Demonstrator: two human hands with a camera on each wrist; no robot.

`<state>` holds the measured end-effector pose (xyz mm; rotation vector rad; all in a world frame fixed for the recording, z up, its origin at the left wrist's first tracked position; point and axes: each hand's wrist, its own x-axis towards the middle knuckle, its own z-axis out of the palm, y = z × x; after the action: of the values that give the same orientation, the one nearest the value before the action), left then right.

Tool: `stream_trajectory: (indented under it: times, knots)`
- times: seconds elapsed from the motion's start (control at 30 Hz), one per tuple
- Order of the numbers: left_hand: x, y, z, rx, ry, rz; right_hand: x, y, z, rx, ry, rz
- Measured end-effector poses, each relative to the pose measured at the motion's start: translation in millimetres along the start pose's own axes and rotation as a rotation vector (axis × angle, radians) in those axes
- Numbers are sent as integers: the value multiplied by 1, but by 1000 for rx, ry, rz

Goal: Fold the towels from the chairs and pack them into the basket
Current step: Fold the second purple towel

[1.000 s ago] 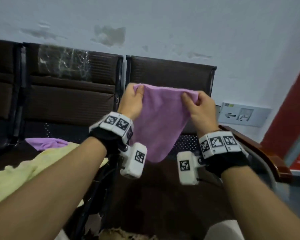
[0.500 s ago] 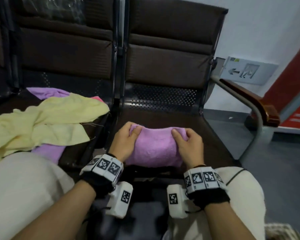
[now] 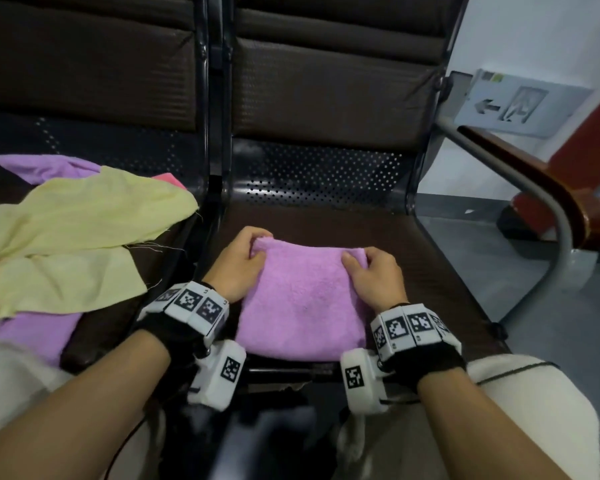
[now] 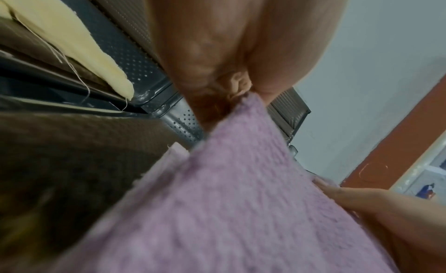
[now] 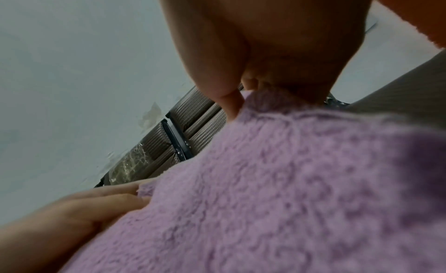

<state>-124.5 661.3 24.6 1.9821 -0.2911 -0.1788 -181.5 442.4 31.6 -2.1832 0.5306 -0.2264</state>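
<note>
Exit sign (image 3: 510, 103) on wall, wood armrest (image 3: 548, 188) w/ metal tube.

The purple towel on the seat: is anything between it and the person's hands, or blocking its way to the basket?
Nothing lies between them: the left hand and right hand already pinch the far corners of the purple towel. No basket shows in any view, so the way there cannot be judged.

The fingertips of both hands vanish under the purple towel's (image 3: 302, 299) far corners, the yellow towel (image 3: 66, 244) runs off the head view's left edge over a half-buried second purple towel (image 3: 35, 327), and both wrist views are blurred.
</note>
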Motion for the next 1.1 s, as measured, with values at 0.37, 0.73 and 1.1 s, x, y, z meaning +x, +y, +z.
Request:
stream_trajectory:
  times: [0.37, 0.73, 1.1]
  knots:
    - [30, -29, 3, 302, -50, -120, 10, -9, 5, -403, -316, -286]
    - [-44, -7, 10, 681, -492, 202, -40, -16, 0, -830, -572, -515]
    - [-36, 23, -4, 708, -477, 116, -40, -16, -21, -806, -653, -397]
